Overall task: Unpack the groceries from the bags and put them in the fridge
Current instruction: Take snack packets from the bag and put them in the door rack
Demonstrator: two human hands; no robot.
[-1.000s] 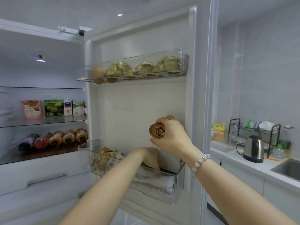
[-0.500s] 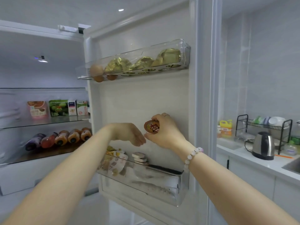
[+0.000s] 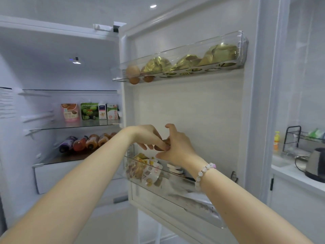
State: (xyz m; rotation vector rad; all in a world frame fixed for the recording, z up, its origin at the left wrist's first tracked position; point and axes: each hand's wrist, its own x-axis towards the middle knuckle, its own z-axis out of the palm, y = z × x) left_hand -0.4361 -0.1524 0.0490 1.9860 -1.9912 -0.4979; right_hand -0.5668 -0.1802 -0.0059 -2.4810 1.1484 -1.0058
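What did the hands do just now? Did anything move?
The left hand came up out of the lower door bin, and its fingers now touch the small round pack, which the right hand still grips. The eggs and bottles stayed put.

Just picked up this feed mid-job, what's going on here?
A person stands at the open white fridge door. Their right hand, wearing a bead bracelet, grips a small round brown item, mostly hidden, while the left hand touches it. Both hands are above the clear lower door bin, which holds a printed snack pouch. The item is not in the bin yet.
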